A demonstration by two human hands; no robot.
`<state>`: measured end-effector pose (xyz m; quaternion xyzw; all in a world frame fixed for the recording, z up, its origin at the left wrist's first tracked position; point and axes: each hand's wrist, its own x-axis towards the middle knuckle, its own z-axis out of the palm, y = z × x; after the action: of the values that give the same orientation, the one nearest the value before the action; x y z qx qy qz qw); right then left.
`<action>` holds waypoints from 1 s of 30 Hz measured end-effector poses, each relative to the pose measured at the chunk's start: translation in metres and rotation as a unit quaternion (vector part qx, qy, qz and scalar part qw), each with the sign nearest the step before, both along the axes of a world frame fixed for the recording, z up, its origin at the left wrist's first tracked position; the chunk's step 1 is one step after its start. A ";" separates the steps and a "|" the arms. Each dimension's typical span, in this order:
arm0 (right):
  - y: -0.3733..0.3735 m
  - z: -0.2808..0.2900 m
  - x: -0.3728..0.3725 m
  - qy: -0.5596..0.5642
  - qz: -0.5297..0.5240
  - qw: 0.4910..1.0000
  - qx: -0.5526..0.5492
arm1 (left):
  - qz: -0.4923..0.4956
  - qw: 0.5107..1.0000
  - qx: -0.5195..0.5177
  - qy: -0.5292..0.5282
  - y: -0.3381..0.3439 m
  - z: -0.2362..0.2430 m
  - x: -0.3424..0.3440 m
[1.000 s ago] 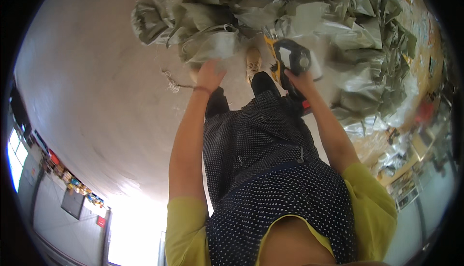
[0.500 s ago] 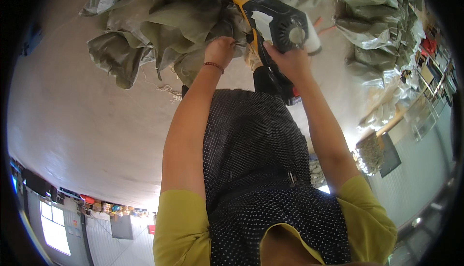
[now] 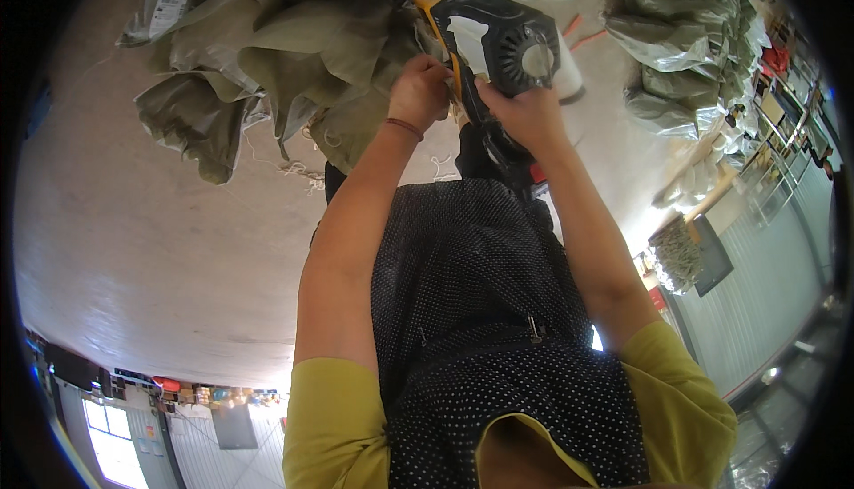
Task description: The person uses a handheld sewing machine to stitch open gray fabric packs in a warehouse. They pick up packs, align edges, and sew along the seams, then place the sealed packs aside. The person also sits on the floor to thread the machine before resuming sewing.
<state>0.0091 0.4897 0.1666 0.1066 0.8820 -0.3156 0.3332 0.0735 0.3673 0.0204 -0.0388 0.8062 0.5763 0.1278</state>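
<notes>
Shows olive sacks [image 3: 311, 40] heaped at upper left and right, likely light, soft and slippery, best gripped by a bunched edge. Between them, has a black-and-yellow power tool [image 3: 498, 28], likely stiff and heavy, best taken by the handle [image 3: 471, 100], where wrapped by the right hand [image 3: 528, 119]. Has the left hand [image 3: 420, 92] curled beside the tool, fingertips hidden; cannot tell whether pinching anything. Shows a white label [image 3: 169, 11], print unreadable.

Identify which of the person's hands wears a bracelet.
The left hand: a reddish bracelet circles its wrist, whereas the right hand, gripping the black tool, wears none.
</notes>
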 end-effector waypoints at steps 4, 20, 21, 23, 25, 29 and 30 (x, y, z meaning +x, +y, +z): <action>-0.002 0.001 -0.007 -0.014 0.007 1.000 0.011 | -0.048 0.996 -0.046 -0.065 0.003 -0.001 -0.011; -0.039 -0.045 0.045 0.032 -0.071 0.993 -0.088 | -0.176 0.939 -0.268 -0.122 -0.100 0.019 0.041; -0.047 -0.045 0.047 0.037 -0.063 0.993 -0.092 | -0.188 0.925 -0.299 -0.142 -0.108 0.017 0.053; -0.060 -0.048 0.055 0.044 -0.059 0.992 -0.104 | -0.179 0.934 -0.275 -0.144 -0.114 0.003 0.071; -0.070 -0.050 0.062 0.050 -0.069 0.989 -0.120 | -0.129 0.960 -0.211 -0.133 -0.118 -0.009 0.084; -0.084 -0.048 0.071 -0.035 -0.131 0.985 -0.108 | -0.036 0.994 -0.079 -0.064 -0.116 -0.010 0.088; -0.086 -0.046 0.073 -0.077 -0.158 0.980 -0.095 | -0.030 0.997 -0.044 -0.056 -0.117 -0.009 0.087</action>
<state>0.0818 0.4033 0.1210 0.2370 0.7917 -0.4372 0.3547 0.1607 0.2499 0.0118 -0.0530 0.8232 0.5330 0.1882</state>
